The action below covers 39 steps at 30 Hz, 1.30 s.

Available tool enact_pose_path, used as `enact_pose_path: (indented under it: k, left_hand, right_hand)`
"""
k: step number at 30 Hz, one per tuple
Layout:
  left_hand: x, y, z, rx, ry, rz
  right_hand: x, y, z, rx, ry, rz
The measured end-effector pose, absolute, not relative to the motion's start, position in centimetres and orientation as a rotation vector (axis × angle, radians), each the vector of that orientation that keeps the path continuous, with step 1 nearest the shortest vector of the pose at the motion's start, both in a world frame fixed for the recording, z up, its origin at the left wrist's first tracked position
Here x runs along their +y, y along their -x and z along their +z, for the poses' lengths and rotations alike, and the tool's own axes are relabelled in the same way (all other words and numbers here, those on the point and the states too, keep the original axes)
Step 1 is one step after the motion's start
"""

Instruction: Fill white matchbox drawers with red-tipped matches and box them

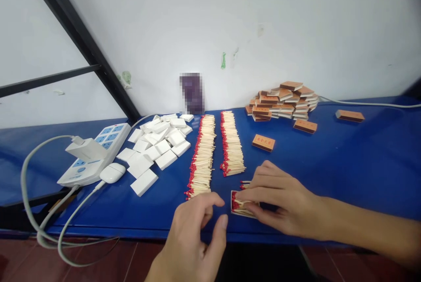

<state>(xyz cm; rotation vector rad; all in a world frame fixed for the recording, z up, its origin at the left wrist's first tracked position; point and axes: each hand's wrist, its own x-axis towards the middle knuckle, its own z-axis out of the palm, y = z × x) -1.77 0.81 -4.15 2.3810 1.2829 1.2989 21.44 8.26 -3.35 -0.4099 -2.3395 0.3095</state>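
My right hand (279,198) is over a small white matchbox tray (242,215) near the table's front edge. Its thumb and fingers close on red-tipped matches (237,205) lying in that tray, and they hide the tray's right part. Just behind the tray, a few loose matches (244,183) show beside my fingers. To the left, my left hand (194,233) holds nothing, its thumb and index finger apart and clear of the tray. A long row of matches (203,150) ends behind my left hand; a shorter match row (232,144) lies to its right.
White box pieces (158,137) lie heaped at left, beside a power strip (98,155) with cables and a white earphone case (112,173). Brown matchboxes (286,100) are piled against the wall at right. Single matchboxes (263,142) lie in front. A blurred purple object (193,93) leans behind.
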Motion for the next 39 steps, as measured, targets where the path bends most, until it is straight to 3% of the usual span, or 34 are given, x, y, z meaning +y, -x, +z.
enact_pose_path:
  k: [13,32,39]
  left_hand:
    - [1.6,0.2,-4.8,1.389,-2.725,0.911]
    - [1.7,0.2,-4.7,1.272,-2.793,0.982]
    - [1.8,0.3,-4.7,1.230,-2.747,0.990]
  right_hand:
    - [8.2,-21.6,-3.1,-2.421,0.414,0.383]
    - [8.9,-22.3,-1.3,-2.550,0.622,0.712]
    - [9.2,-22.2,-1.9,-2.502,0.657,0.579]
